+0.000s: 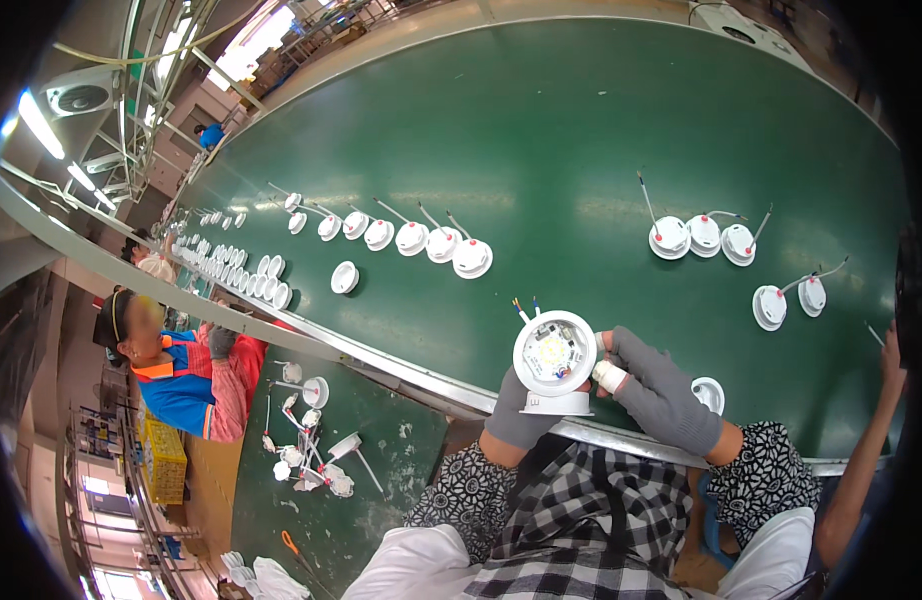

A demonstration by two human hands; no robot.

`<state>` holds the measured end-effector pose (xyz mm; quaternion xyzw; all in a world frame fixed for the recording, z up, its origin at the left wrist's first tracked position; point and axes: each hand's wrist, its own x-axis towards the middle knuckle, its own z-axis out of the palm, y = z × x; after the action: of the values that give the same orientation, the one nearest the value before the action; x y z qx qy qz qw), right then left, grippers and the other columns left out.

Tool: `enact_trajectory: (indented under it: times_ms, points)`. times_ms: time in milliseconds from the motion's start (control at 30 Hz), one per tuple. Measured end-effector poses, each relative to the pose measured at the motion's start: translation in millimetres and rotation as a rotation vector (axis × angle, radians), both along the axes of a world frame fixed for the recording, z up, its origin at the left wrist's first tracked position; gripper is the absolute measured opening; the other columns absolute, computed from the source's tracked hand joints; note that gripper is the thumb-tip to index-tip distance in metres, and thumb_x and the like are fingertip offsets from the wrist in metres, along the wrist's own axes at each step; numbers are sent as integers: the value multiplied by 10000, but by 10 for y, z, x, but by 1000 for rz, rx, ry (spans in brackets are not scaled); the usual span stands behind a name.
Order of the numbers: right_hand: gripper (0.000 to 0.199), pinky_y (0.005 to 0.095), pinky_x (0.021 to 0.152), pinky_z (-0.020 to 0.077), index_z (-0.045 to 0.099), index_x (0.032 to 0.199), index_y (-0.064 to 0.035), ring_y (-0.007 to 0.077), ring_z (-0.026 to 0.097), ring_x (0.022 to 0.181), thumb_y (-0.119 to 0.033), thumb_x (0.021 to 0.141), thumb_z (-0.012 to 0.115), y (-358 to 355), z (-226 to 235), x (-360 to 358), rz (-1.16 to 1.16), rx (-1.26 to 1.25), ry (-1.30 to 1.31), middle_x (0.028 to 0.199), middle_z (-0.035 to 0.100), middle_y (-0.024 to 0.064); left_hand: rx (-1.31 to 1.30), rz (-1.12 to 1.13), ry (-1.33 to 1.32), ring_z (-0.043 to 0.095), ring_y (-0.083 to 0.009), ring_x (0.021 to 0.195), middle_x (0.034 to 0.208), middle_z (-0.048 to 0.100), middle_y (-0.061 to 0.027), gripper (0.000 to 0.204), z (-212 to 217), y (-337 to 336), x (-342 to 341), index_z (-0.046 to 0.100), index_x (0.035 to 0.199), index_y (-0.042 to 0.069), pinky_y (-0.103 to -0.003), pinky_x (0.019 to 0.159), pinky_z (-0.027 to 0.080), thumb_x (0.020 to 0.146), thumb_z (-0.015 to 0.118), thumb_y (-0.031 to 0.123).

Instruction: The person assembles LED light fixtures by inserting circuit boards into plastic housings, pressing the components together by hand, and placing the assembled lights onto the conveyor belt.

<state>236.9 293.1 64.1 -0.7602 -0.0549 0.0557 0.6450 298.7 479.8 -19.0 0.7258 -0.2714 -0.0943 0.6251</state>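
A white round downlight (554, 352) is held up over the table's near edge, its open face showing a circuit board with yellow LEDs. Coloured wire ends stick up behind its rim. My left hand (519, 412), in a grey fingerless glove, is closed around it from below. Another white rim-like part (558, 404) sits just under the downlight; I cannot tell whether it is separate. Against the downlight's right edge, my right hand (656, 388) has its fingers curled together, one wrapped in white tape. Whatever they pinch is hidden. Behind this hand lies a white lamp ring (709, 394), partly covered.
Downlights with cables stand in a row (411, 238) at left and in groups (703, 236) at right on the green table (561, 130). A lower table (381, 500) holds loose lamp parts and orange-handled scissors (293, 543). Co-workers sit at left; another person's arm (871, 440) reaches in at right.
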Motion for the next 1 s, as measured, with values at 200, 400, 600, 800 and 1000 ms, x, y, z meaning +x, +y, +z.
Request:
enact_trajectory:
  times_ms: [200, 400, 600, 800, 1000]
  points:
    - [335, 313, 629, 432, 491, 1183, 16, 154, 508, 678, -215, 944, 526, 72, 16, -43, -18, 28, -58, 769, 511, 84, -24, 29, 113, 639, -172, 1017, 1134, 637, -90, 524, -130, 48, -19, 526, 1227, 31, -290, 874, 546, 762, 766, 54]
    - [335, 303, 634, 434, 497, 1181, 11, 143, 510, 680, -219, 941, 543, 94, 72, -82, -15, 12, -50, 769, 513, 73, -74, -104, 104, 633, -207, 1034, 1173, 610, -117, 441, -220, 133, -17, 482, 1261, 21, -348, 882, 556, 856, 657, 40]
    - [422, 289, 630, 440, 525, 1162, 2, 138, 515, 669, -290, 881, 641, 56, 175, 28, -14, -32, 0, 780, 561, 57, -380, -94, 673, 617, -247, 1065, 1186, 594, -142, 326, -313, 145, 8, 487, 1265, 2, -392, 893, 555, 956, 516, 102]
    - [329, 247, 602, 473, 647, 1020, -5, 98, 579, 667, -280, 839, 658, -98, 251, 325, 155, -153, 123, 789, 637, 51, -297, -159, 832, 634, -230, 1005, 1219, 575, -166, 386, 198, 24, -13, 480, 1294, 0, -355, 880, 555, 1025, 395, 264]
    - [320, 210, 542, 470, 618, 1117, 16, 51, 568, 592, -179, 869, 567, -204, 84, 341, -212, 176, 224, 824, 649, 45, -513, 40, 1025, 438, -118, 539, 549, 390, 20, 335, 200, 75, 565, 547, 1147, 36, -279, 534, 425, 1022, 375, 294]
